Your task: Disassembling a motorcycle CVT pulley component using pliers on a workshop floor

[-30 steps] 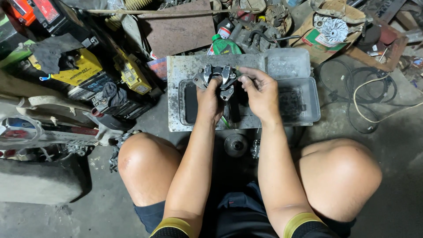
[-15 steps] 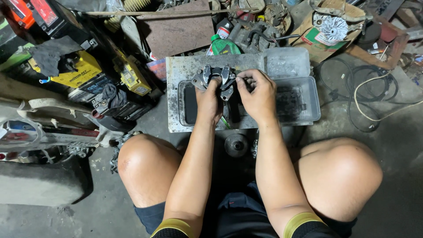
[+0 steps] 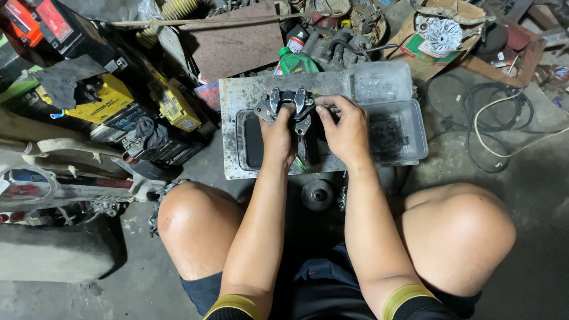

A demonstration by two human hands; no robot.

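The left hand (image 3: 278,137) grips the lower part of a grey metal part (image 3: 285,105) and is closed on it, much as it was half a second ago — the part has barely shifted on the metal tray (image 3: 232,95). The right hand (image 3: 345,130) has its fingers pinched at the part's 3 o'clock edge, touching it, and sits about where it did a moment before. Both forearms run straight up from the lap, wrists bent slightly inward, knees spread to either side. The part rests at the tray's centre, above a dark recess. At 3 o'clock of the hands, a clear plastic box (image 3: 403,127) stands open with its lid (image 3: 379,82) up. At 12 o'clock a green bottle (image 3: 296,62) with a red cap lies just beyond the tray. At 9 o'clock, yellow boxes (image 3: 109,98) with dark lettering are stacked — well apart from the hands. A round black part (image 3: 317,194) lies on the floor at 6 o'clock.
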